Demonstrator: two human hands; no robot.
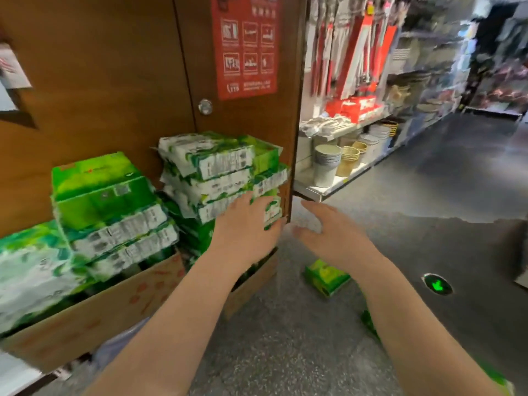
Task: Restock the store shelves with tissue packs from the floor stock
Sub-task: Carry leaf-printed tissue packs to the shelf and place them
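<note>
From the head camera, looking down the aisle, the floor stock sits against a brown wooden door (120,81): green-and-white tissue packs heaped in an open cardboard box (114,304), with a taller right-hand stack of tissue packs (217,167) leaning slightly toward the door's edge. The left hand (245,224) lies flat against the front lower corner of that stack, fingers spread over the wrapping and the thumb curling round the right end; it presses rather than clamps, so I would call it a steadying touch and not yet a full grasp. The right hand (328,230) hangs in the air just beside the same corner, released, fingers loosely splayed, holding nothing and touching nothing. The packs lie with their long axis running left to right across the view, their printed short faces turned toward the person, so the stack stands ahead and to the left of both hands, the left one clearly nearer. To lift a pack cleanly, the right hand would probably have to close in leftward on the free end. One loose tissue pack (325,277) lies on the speckled floor (285,338) below the right wrist. The store shelves (337,184) with cups and paper goods stand well apart, to the right.
</note>
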